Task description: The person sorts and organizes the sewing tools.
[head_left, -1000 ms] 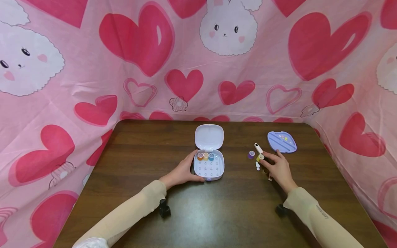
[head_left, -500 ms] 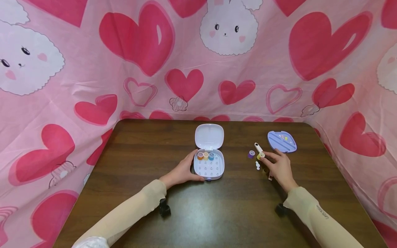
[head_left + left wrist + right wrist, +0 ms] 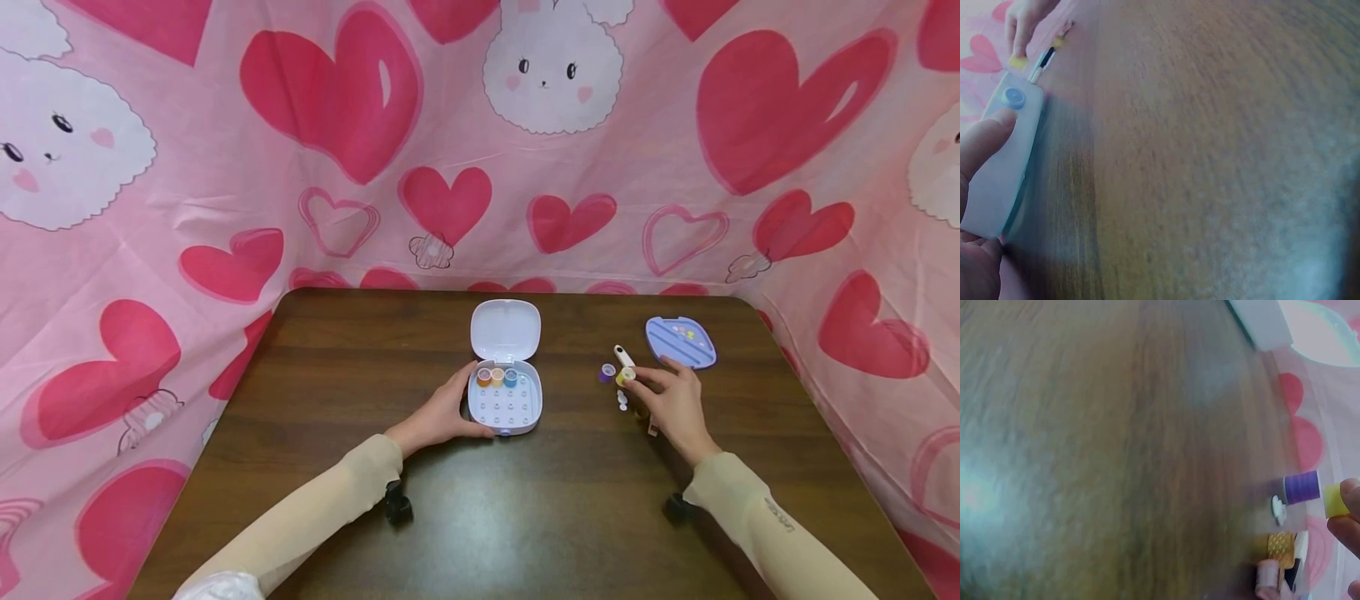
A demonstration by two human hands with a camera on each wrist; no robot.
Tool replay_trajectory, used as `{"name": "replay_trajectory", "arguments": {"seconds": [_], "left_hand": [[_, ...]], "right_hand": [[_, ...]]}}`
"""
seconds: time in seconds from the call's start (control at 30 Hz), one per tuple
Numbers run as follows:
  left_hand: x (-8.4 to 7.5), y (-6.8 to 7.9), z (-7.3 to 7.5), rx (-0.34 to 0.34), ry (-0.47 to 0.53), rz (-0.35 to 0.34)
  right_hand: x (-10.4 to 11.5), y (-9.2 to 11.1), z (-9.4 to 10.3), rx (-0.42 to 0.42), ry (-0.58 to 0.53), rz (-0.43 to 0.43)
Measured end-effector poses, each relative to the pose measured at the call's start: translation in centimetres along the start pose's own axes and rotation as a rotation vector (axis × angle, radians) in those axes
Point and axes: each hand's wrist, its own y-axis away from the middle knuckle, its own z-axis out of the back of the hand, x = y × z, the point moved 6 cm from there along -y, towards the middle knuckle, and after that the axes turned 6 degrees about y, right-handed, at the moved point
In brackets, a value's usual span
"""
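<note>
Pink cloth [image 3: 465, 154] with red hearts and white rabbits hangs behind and along both sides of the dark wood-grain table [image 3: 570, 517], whose surface shines pale toward the front. On it the white box [image 3: 506, 329] stands open, the left hand [image 3: 448, 412] gripping its left side, thumb at the front. The right hand [image 3: 677, 408], near the lilac tray [image 3: 701, 359], pinches the yellow spool [image 3: 623, 377] just beside the purple spool [image 3: 607, 374]; small white pieces [image 3: 622, 401] lie nearby.

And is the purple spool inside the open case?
No, in the head view the purple spool is on the table, to the right of the open case and apart from it.
</note>
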Motion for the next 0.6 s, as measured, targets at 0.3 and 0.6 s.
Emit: {"name": "replay_trajectory", "arguments": {"seconds": [0.3, 0.6], "left_hand": [[-0.1, 0.1, 0.0, 0.002, -0.007, 0.01], [0.0, 0.0, -0.1, 0.0, -0.006, 0.005]], "right_hand": [[1.3, -0.1, -0.1, -0.001, -0.012, 0.037], [2.8, -0.3, -0.8, -0.015, -0.025, 0.037]]}}
